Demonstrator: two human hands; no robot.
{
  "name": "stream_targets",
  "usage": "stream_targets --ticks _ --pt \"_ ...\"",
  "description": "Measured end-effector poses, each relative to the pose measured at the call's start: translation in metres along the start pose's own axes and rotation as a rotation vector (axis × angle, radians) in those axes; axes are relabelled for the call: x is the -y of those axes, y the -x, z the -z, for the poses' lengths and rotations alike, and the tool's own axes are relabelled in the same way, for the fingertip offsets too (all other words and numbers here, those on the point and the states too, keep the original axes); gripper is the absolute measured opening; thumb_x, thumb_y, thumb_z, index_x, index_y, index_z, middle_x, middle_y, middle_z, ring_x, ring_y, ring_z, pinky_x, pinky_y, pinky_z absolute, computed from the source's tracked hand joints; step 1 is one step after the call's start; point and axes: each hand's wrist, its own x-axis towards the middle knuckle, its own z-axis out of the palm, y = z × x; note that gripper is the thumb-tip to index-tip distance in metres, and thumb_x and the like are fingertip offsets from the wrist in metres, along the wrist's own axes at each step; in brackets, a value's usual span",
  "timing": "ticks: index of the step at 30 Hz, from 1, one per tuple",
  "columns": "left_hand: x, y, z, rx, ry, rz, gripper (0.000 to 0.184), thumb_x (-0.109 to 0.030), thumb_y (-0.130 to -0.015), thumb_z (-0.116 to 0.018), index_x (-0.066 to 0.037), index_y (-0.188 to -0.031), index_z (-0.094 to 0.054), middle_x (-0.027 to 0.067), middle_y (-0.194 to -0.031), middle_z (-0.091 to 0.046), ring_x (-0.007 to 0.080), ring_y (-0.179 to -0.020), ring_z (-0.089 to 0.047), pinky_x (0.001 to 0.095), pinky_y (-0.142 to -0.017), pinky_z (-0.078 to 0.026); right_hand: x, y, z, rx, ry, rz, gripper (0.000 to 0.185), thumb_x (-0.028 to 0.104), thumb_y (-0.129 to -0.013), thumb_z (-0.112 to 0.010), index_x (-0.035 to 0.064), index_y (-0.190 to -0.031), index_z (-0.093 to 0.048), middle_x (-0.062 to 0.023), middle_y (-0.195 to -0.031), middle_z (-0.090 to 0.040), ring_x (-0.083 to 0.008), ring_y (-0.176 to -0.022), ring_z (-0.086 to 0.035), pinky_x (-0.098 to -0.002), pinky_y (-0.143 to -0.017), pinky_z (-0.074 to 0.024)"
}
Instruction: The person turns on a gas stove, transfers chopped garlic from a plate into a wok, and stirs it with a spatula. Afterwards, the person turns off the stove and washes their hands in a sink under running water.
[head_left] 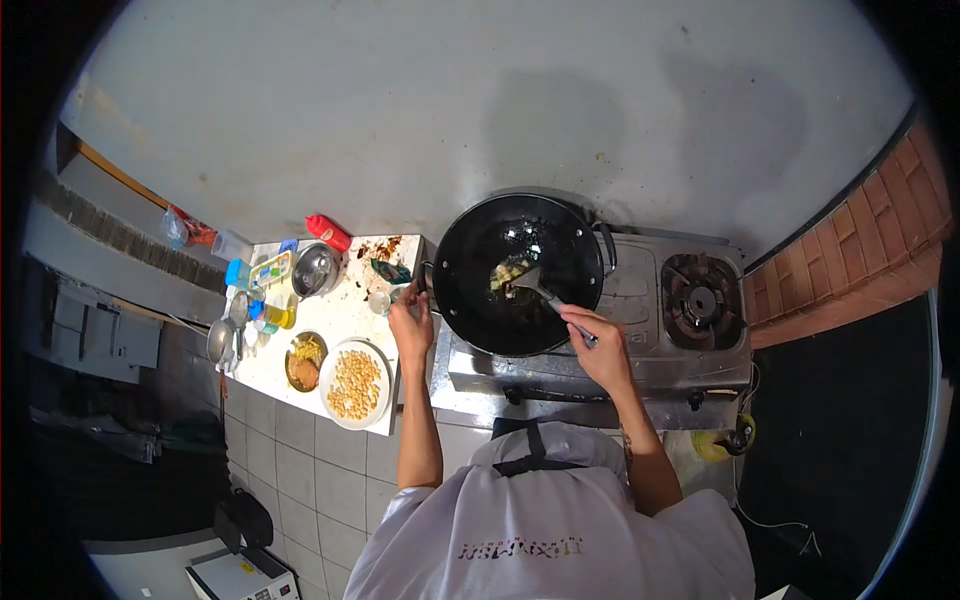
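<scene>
A black wok (475, 310) sits on the left burner of the gas stove. My left hand (411, 322) is closed around the wok's left handle. In my right hand (598, 342) is the grey handle of a spatula (546, 294), whose blade reaches into the wok's middle. There it touches a small heap of pale yellow chopped food (507, 274). Shiny oil coats the bottom around the heap. Close to my left hand, a small pale cup (379, 303) stands on the white counter.
On the white counter (290, 390) are a plate of yellowish pieces (356, 386), a bowl of food (305, 362), a steel bowl (317, 270), a red bottle (328, 232) and an oil bottle (276, 315). A second burner (703, 302) lies right of the wok.
</scene>
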Motion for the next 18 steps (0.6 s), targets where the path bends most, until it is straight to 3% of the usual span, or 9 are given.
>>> stream_targets --ticks 3,4,7,18 --pt "-0.001 0.000 0.003 0.011 0.029 0.029 0.030 -0.009 -0.088 -0.063 0.004 -0.115 -0.066 0.0221 -0.088 -0.069 0.0306 -0.079 -0.067 0.0383 -0.075 -0.052 -0.003 0.000 0.006 -0.127 -0.003 0.001 0.021 -0.006 -0.084 -0.063 -0.0040 -0.105 -0.067 -0.0150 -0.109 -0.070 -0.0246 -0.093 -0.070 -0.0314 -0.080 -0.0547" --pt "0.000 -0.001 0.002 0.015 0.019 0.033 0.030 -0.009 -0.088 -0.063 0.004 -0.115 -0.066 0.0222 -0.087 -0.069 0.0307 -0.079 -0.067 0.0386 -0.074 -0.051 0.004 -0.002 0.011 -0.116 -0.118 -0.171 0.023 -0.004 -0.087 -0.061 -0.0042 -0.110 -0.065 -0.0145 -0.111 -0.069 -0.0201 -0.084 -0.071 -0.0300 -0.073 -0.0555" --pt "-0.004 0.001 0.004 0.031 -0.004 0.052 0.030 -0.008 -0.089 -0.063 0.003 -0.116 -0.065 0.0213 -0.085 -0.069 0.0295 -0.079 -0.068 0.0385 -0.074 -0.051 -0.009 -0.005 0.013 -0.209 -0.196 -0.201 0.021 -0.004 -0.090 -0.060 -0.0048 -0.111 -0.064 -0.0146 -0.113 -0.068 -0.0165 -0.079 -0.069 -0.0283 -0.067 -0.0554" --pt "-0.007 0.003 0.004 0.001 0.023 0.040 0.030 -0.007 -0.088 -0.063 0.004 -0.116 -0.064 0.0199 -0.083 -0.069 0.0264 -0.079 -0.068 0.0377 -0.074 -0.051 -0.012 -0.033 -0.033 -0.234 -0.112 0.010 0.024 -0.006 -0.089 -0.061 -0.0059 -0.112 -0.064 -0.0153 -0.114 -0.067 -0.0190 -0.081 -0.070 -0.0278 -0.069 -0.0581"
